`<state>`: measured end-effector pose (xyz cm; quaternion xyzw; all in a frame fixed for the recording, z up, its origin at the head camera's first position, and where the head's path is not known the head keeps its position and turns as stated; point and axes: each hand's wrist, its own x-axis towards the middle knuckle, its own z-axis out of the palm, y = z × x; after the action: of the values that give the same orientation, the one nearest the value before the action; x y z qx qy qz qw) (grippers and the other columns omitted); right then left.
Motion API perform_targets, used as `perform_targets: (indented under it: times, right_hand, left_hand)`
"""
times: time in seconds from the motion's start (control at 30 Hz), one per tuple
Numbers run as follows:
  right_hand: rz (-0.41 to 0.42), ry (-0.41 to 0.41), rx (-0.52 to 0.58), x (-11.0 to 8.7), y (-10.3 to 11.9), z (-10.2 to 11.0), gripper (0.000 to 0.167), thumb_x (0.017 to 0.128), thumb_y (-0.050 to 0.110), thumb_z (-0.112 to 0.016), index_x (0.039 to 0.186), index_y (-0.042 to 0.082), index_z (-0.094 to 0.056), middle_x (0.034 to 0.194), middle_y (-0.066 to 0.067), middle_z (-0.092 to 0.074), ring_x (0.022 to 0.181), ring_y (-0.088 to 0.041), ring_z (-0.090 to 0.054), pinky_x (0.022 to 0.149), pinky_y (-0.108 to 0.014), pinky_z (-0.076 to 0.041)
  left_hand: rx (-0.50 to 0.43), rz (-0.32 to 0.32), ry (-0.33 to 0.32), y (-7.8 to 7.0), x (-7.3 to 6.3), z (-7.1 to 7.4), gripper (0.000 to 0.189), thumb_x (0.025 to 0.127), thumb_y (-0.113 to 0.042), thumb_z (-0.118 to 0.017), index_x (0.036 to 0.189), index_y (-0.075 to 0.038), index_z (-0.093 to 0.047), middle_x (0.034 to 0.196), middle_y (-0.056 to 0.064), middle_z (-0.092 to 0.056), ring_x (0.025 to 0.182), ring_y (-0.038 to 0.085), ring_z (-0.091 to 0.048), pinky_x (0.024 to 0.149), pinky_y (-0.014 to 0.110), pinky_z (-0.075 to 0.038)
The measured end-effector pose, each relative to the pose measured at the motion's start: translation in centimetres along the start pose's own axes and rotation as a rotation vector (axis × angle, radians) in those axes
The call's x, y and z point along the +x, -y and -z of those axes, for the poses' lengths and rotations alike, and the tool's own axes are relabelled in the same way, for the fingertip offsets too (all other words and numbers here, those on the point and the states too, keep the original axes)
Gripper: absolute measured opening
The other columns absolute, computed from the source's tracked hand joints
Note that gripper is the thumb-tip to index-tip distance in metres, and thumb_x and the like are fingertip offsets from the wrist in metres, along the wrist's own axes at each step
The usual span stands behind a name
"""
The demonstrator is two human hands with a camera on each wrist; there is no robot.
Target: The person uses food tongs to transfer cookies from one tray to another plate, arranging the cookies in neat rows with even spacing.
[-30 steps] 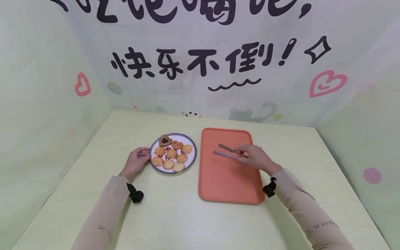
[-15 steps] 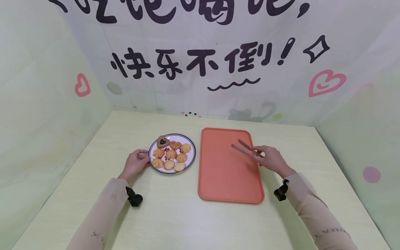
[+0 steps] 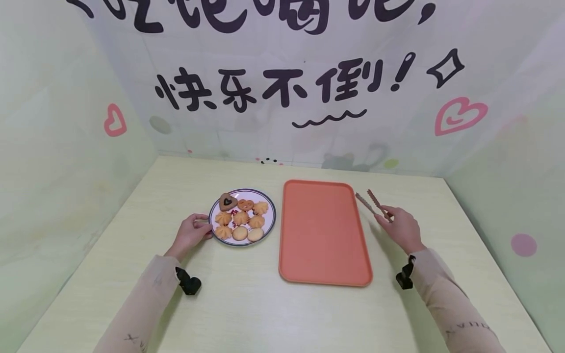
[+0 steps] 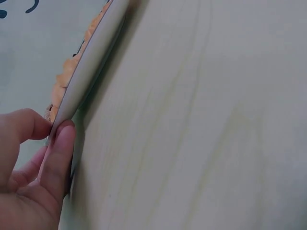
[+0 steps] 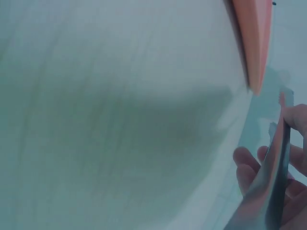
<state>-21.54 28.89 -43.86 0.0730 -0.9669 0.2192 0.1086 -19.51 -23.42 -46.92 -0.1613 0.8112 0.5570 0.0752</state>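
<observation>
My left hand [image 3: 191, 234] pinches the left rim of a round white plate [image 3: 268, 230] with a blue edge. In the left wrist view the thumb is on the plate's upper side and the fingers are under the rim. Several cookies [image 3: 241, 218] lie on it: a heart-shaped one, a pretzel-shaped one, flower-shaped and round ones. My right hand [image 3: 402, 229] holds metal tongs [image 3: 374, 202] between thumb and fingers, just right of the orange tray [image 3: 322, 235]. The arms of the tongs stand apart, with nothing between their tips. In the right wrist view the tongs [image 5: 271, 177] run up past the fingers.
The pale wooden table [image 3: 247, 304] carries the plate on the left and the tray at its right. A white printed cloth wall [image 3: 247, 137] rises behind the table, with side walls to the left and right.
My right hand has carried the tongs rightward, from over the tray to beyond its right edge. The left hand keeps its grip on the plate, which stays nearly in place.
</observation>
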Motion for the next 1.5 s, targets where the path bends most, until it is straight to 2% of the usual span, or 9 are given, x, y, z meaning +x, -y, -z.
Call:
perform_targets:
  times: [0.17,0.37,0.47,0.7,0.93,1.23,1.5]
  right_hand:
    - [-0.057,0.013,-0.018,-0.1,-0.9,-0.2,0.044,0.085,0.035,-0.056,0.115,0.001,-0.057,0.089,-0.015,-0.064,0.071,-0.027,-0.059,0.044,-0.029,-0.039]
    - [-0.087,0.043,-0.001,0.1,-1.0,-0.6,0.047,0.085,0.038,-0.055,0.113,0.000,-0.057,0.085,-0.016,-0.063,0.059,-0.021,-0.055,0.044,-0.029,-0.039]
    - [-0.113,0.067,0.012,0.1,-0.9,-0.7,0.049,0.085,0.038,-0.055,0.113,-0.002,-0.056,0.085,-0.018,-0.062,0.060,-0.022,-0.055,0.048,-0.032,-0.042]
    - [-0.137,0.106,0.044,0.0,-0.8,-1.2,0.053,0.085,0.037,-0.055,0.112,-0.009,-0.053,0.091,-0.025,-0.060,0.072,-0.031,-0.058,0.060,-0.042,-0.047]
    - [-0.146,0.095,0.066,-0.2,-1.0,-1.6,0.053,0.084,0.036,-0.057,0.110,-0.010,-0.053,0.089,-0.025,-0.060,0.068,-0.029,-0.058,0.059,-0.042,-0.047]
    - [-0.209,0.159,0.074,0.1,-0.6,-1.3,0.056,0.083,0.039,-0.057,0.109,-0.009,-0.047,0.089,-0.025,-0.059,0.067,-0.027,-0.057,0.056,-0.039,-0.046]
    - [-0.209,0.188,0.089,-0.1,-1.1,-1.4,0.056,0.083,0.040,-0.056,0.107,-0.010,-0.046,0.090,-0.026,-0.058,0.066,-0.026,-0.057,0.055,-0.037,-0.047]
  left_hand:
    - [-0.019,-0.034,0.006,0.6,0.1,0.0,0.039,0.087,-0.009,-0.053,0.121,0.003,-0.039,0.092,0.015,-0.057,0.066,0.009,-0.058,0.063,0.021,-0.052]
    - [-0.051,-0.078,0.008,1.4,0.3,0.0,0.039,0.087,-0.009,-0.054,0.121,0.004,-0.040,0.093,0.016,-0.058,0.068,0.007,-0.058,0.064,0.020,-0.051]
    - [-0.062,-0.085,0.013,1.6,0.5,0.1,0.039,0.087,-0.009,-0.055,0.121,0.004,-0.040,0.091,0.015,-0.058,0.068,0.007,-0.058,0.065,0.020,-0.051]
    - [-0.075,-0.083,0.018,1.8,0.5,0.1,0.039,0.087,-0.009,-0.054,0.120,0.004,-0.040,0.089,0.012,-0.058,0.068,0.007,-0.058,0.065,0.020,-0.051]
    - [-0.075,-0.085,0.011,1.8,0.2,0.1,0.038,0.085,-0.007,-0.055,0.119,0.004,-0.040,0.084,0.010,-0.059,0.066,0.007,-0.058,0.064,0.020,-0.051]
    - [-0.087,-0.092,0.013,1.8,0.2,0.1,0.039,0.085,-0.005,-0.056,0.119,0.006,-0.040,0.082,0.008,-0.058,0.066,0.006,-0.058,0.065,0.020,-0.051]
    - [-0.065,-0.093,0.025,1.7,0.4,0.1,0.039,0.086,-0.007,-0.055,0.119,0.004,-0.040,0.085,0.011,-0.059,0.067,0.007,-0.058,0.065,0.020,-0.051]
